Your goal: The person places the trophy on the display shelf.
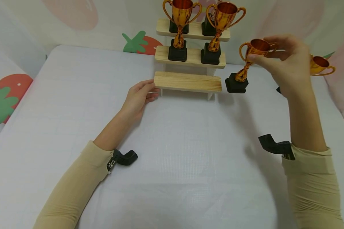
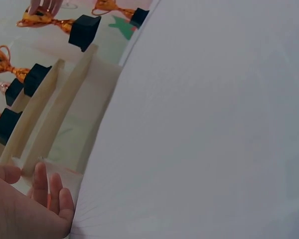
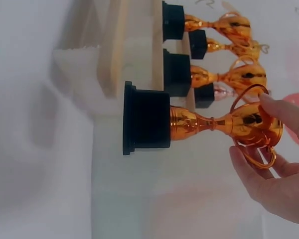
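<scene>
My right hand (image 1: pixel 289 63) pinches a gold trophy cup (image 1: pixel 245 60) by its bowl and handles. The trophy tilts a little, its black base (image 3: pixel 148 119) held off the table just right of the lowest step. At the left end of a three-tier wooden display shelf (image 1: pixel 187 82), my left hand (image 1: pixel 139 97) holds the lowest step. In the left wrist view, that step's end lies between the thumb (image 2: pixel 7 173) and the index finger. Two gold trophies stand on the middle step, the left trophy (image 1: pixel 179 28) and the right trophy (image 1: pixel 218 31).
More trophies stand on the top step (image 1: pixel 195 30), partly hidden behind the middle ones. Another gold trophy (image 1: pixel 321 65) is beyond my right wrist, mostly covered by it. A white cloth (image 1: pixel 175 152) covers the table, and a strawberry-print curtain (image 1: pixel 103 31) hangs behind.
</scene>
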{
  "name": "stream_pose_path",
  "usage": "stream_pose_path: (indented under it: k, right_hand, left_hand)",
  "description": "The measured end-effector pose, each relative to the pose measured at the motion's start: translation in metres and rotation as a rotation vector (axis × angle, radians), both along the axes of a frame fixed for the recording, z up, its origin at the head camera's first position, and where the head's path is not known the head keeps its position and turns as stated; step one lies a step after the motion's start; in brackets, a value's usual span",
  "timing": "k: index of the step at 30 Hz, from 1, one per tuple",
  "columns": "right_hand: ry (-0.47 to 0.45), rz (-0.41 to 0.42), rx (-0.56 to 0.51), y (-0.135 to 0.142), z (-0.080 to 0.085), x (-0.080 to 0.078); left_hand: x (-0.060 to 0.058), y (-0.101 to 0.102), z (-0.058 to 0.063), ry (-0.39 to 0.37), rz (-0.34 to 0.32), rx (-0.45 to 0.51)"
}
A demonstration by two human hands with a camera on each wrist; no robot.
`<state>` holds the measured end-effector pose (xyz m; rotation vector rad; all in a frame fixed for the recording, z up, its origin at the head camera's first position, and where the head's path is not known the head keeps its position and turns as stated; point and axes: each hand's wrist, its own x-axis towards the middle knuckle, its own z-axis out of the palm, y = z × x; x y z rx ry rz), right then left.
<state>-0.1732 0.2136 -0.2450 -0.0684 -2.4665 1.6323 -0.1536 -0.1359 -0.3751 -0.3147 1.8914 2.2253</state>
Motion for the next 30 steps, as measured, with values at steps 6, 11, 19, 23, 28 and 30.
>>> stream_pose_path:
  k: [6,11,19,23,28,30]
  right_hand:
    - [0.042,0.019,0.029,-0.010,-0.001,0.003]
    - [0.075,0.036,0.080,-0.021,-0.002,0.005]
    - [0.097,0.058,0.117,-0.039,-0.002,0.004]
    - [0.126,0.074,0.123,-0.049,-0.005,0.003]
    - [0.137,0.073,0.124,-0.059,-0.007,0.003]
    - [0.140,0.072,0.132,-0.062,-0.007,0.003]
  left_hand:
    - [0.000,0.000,0.001,-0.004,0.001,-0.004]
    - [0.000,0.000,0.001,-0.005,0.001,-0.006]
    - [-0.001,0.000,0.000,-0.016,0.003,-0.005]
    - [0.000,0.000,0.000,-0.017,0.004,-0.005]
    - [-0.001,0.000,0.000,-0.011,0.006,0.000]
    - [0.000,0.000,0.000,-0.009,0.006,0.001]
